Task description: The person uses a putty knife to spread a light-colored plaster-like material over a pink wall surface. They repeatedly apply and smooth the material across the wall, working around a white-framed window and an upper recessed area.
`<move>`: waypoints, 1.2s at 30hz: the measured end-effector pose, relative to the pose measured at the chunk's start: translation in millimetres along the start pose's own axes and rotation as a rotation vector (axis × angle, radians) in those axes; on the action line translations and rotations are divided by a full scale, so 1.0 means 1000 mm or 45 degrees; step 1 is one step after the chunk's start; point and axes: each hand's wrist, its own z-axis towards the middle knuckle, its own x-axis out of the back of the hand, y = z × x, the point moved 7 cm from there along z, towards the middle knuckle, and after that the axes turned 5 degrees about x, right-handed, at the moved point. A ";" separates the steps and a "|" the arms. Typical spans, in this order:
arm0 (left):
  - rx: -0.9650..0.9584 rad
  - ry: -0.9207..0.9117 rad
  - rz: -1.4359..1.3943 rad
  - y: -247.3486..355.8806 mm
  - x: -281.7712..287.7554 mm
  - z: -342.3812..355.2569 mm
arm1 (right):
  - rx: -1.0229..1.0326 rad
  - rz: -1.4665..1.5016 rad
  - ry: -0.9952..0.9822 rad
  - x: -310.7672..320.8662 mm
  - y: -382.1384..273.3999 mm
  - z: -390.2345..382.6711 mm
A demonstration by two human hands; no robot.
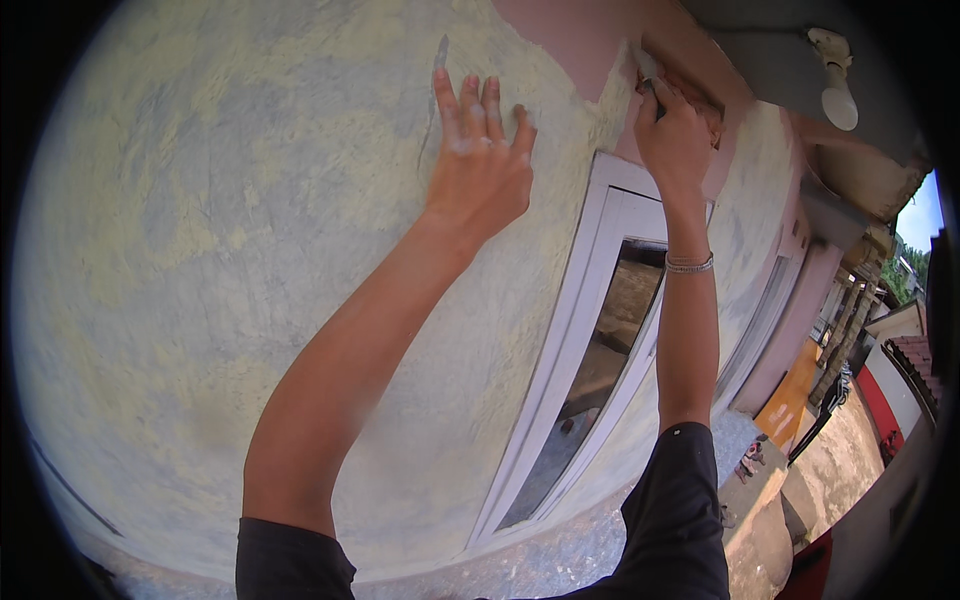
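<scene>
Before me stands a wall [270, 230] with patchy pale yellow and grey plaster. My left hand [475, 170] lies against it, fingers spread, with whitish smears on the fingers and knuckles. A narrow grey streak [441, 55] shows on the plaster at its fingertips. Higher to the right, my right hand [676, 145] is closed round the dark handle of a small putty knife [649, 80], mostly hidden by the fingers. Its pale tip is at the edge of a rough reddish recess [690, 80] above the window.
A white-framed window [585, 265] sits below my right hand. Pink paint [560, 35] covers the wall's upper part. A white bulb [838, 95] hangs from the ceiling at upper right. An orange board [787, 395] and a dirt yard [840, 440] lie farther right.
</scene>
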 end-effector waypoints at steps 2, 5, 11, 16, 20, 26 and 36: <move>-0.008 -0.022 0.037 -0.001 0.000 0.000 | 0.024 0.053 -0.131 0.016 -0.003 -0.027; -0.020 -0.041 0.044 -0.004 0.001 0.000 | 0.089 0.250 -0.362 0.051 -0.004 -0.120; -0.022 -0.054 0.060 -0.008 0.002 -0.003 | -0.724 1.593 -2.083 0.110 -0.021 -0.458; -0.003 -0.087 -0.022 -0.003 0.009 -0.003 | -0.543 0.898 -2.809 0.183 -0.044 -0.676; 0.093 -0.227 -0.410 0.001 0.033 -0.060 | -0.977 1.638 -2.683 0.188 -0.067 -0.693; 0.637 -0.815 -1.033 0.017 0.097 -0.325 | -1.281 2.159 -2.143 0.159 -0.028 -0.635; 1.464 -1.336 -0.720 0.061 0.205 -0.489 | -1.333 1.806 -1.135 0.048 0.132 -0.474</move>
